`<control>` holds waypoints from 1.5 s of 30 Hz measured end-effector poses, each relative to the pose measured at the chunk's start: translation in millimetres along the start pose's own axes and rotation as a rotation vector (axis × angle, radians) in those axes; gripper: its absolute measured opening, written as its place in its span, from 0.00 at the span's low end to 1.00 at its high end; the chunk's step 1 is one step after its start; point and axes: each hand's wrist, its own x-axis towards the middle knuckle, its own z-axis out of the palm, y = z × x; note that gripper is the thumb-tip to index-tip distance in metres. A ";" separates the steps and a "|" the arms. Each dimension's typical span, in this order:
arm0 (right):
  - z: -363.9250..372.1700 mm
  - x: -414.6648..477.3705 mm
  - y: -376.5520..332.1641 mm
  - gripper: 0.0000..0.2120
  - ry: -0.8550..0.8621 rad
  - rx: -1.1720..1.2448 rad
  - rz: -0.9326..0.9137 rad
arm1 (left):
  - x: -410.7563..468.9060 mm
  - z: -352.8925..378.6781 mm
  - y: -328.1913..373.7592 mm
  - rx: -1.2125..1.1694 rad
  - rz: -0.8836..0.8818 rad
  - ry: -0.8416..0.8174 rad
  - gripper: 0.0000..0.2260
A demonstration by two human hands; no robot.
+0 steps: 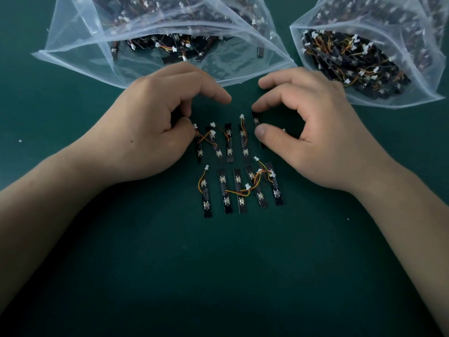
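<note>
Green mat (218,263) carries small black strips with wire tails, laid side by side in two rows, apparently for counting. Just beyond the lower row (240,190), the right hand (315,132) pinches the rightmost strip (255,119) between thumb and forefinger, probably to align it. The left hand (150,122), fingers curled, pinches the leftmost strip (199,152). Farther beyond lie a part-empty bag (80,52) and a full bag (364,59).

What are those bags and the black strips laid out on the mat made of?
Bags: thin clear plastic film, glossy, judging by creases and see-through contents. Black strips: likely rigid matte circuit board, with metal button parts, thin insulated wires and white plastic connectors.
</note>
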 end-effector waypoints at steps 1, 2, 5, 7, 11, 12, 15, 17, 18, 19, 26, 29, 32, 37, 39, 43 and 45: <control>-0.2 -0.1 0.1 0.15 -0.002 0.001 0.000 | 0.0 0.2 0.4 0.002 -0.002 0.000 0.26; 0.0 -0.2 0.2 0.15 -0.003 0.001 0.000 | 0.2 0.4 0.7 0.002 -0.003 0.001 0.26; -0.3 -0.2 0.6 0.14 -0.009 0.007 -0.001 | 0.3 0.4 0.7 0.007 -0.007 0.003 0.26; -0.1 -0.4 0.8 0.14 -0.009 0.013 -0.002 | 0.3 0.2 0.3 0.005 -0.008 0.005 0.26; -1.0 0.2 1.7 0.10 0.021 0.057 -0.007 | 0.7 -0.5 -1.3 -0.002 -0.019 0.012 0.28; -1.3 0.3 2.2 0.10 0.029 0.069 -0.011 | 0.7 -0.7 -1.9 -0.001 -0.021 0.015 0.28; -2.4 0.1 2.3 0.12 0.016 0.090 -0.018 | 0.4 -1.0 -3.1 0.007 -0.024 0.017 0.28; -2.7 -0.1 1.6 0.12 -0.004 0.101 -0.013 | 0.6 -1.0 -3.2 0.012 -0.027 0.017 0.28; -3.3 -0.3 1.1 0.12 -0.017 0.105 -0.013 | 0.7 -0.9 -3.2 0.013 -0.030 0.017 0.28; -4.1 -0.6 0.4 0.12 -0.036 0.105 -0.015 | 0.7 -0.8 -2.9 0.013 -0.034 0.017 0.28; -6.4 -1.4 0.9 0.17 -0.091 0.086 -0.026 | -0.1 -0.4 -1.2 0.016 -0.045 0.017 0.27; -4.5 -1.6 3.1 0.13 0.005 0.131 -0.006 | 0.0 -0.5 -1.0 0.014 -0.050 0.018 0.27; -3.3 -1.1 4.6 0.03 0.126 0.130 0.040 | 0.1 -0.3 -0.5 0.017 -0.050 0.018 0.27; -2.0 -2.8 5.8 0.06 0.152 -0.039 0.041 | 0.3 -0.9 -0.1 0.017 -0.055 0.013 0.27; -2.8 -5.0 7.3 0.08 0.152 -0.147 0.033 | 0.3 -0.8 0.5 0.024 -0.051 0.014 0.27; -5.2 -7.7 10.5 0.08 0.124 -0.058 0.028 | 0.8 -0.8 0.4 0.027 -0.051 0.010 0.27; -6.4 -7.8 11.3 0.07 0.117 -0.029 0.026 | 1.1 -1.0 0.0 0.024 -0.050 0.011 0.27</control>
